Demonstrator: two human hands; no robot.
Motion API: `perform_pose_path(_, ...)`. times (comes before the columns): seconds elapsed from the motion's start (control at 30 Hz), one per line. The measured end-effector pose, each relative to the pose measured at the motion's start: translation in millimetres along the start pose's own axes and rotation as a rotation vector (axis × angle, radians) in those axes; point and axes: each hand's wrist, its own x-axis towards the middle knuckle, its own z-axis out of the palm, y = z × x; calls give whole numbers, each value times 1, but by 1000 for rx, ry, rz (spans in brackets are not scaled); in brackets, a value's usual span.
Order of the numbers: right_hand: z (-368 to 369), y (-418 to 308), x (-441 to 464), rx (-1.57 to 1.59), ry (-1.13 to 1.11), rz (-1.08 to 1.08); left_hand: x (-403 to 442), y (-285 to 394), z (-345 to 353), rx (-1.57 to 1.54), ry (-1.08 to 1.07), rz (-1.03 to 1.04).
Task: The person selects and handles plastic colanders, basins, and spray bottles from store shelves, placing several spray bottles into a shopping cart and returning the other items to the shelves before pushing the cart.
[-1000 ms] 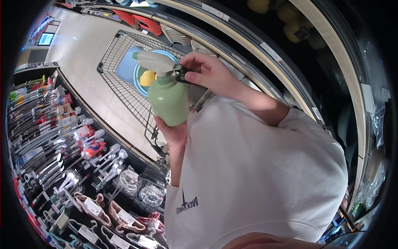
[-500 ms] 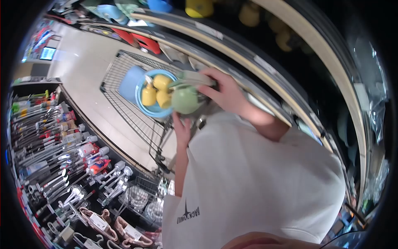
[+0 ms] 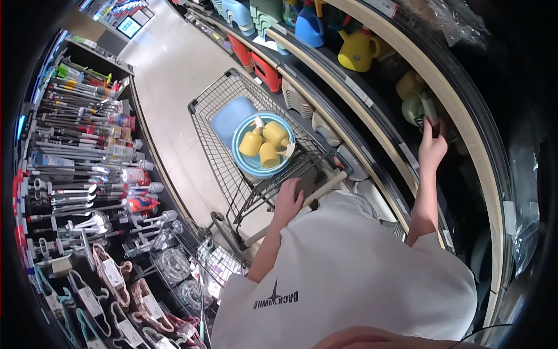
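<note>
My right hand (image 3: 433,145) reaches into the shelf on the right, fingers closed on a pale green spray bottle (image 3: 412,109). A yellow bottle (image 3: 409,85) stands just behind it in shadow. My left hand (image 3: 287,201) hovers by the shopping cart's (image 3: 212,154) handle end, holding nothing, with its fingers loosely stretched. In the cart sits a round blue basin (image 3: 237,139) with several yellow spray bottles (image 3: 251,143) lying in it. A blue plastic piece (image 3: 231,118) lies beside the basin.
Yellow (image 3: 356,51) and blue watering cans (image 3: 309,28) stand on the upper shelf. Red stools (image 3: 266,72) are lower down. On the left, a rack holds brushes (image 3: 87,145) and hangers (image 3: 110,273). The tiled aisle (image 3: 160,64) runs ahead.
My right hand has carried the green spray bottle from above the cart to the shelf on the right. My left hand has come away from the bottle. The view has shifted.
</note>
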Motion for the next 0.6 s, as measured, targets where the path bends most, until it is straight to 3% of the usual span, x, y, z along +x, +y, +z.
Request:
perform_pose_path(0.03, 5, 19, 8, -41, 50, -97, 1, -1, 0, -14, -7, -2)
perform_pose_path(0.07, 4, 14, 14, -155, 28, -21, 0, -2, 0, -13, -5, -10)
perform_pose_path(0.33, 32, 120, 79, -417, 219, -220, -1, -6, 1, 12, 15, 13)
perform_pose_path(0.4, 29, 108, 84, -439, 180, -198, -1, -1, -1, -9, 26, 13)
perform_pose_path(0.5, 20, 95, 87, -852, 172, -230, -5, -3, -3, 9, 45, 63)
perform_pose_path(0.53, 19, 101, 86, -802, 165, -199, -8, -5, -3, 25, 45, 56)
perform_pose_path(0.6, 18, 107, 80, -729, 264, -371, -11, -5, -8, 143, 85, 85)
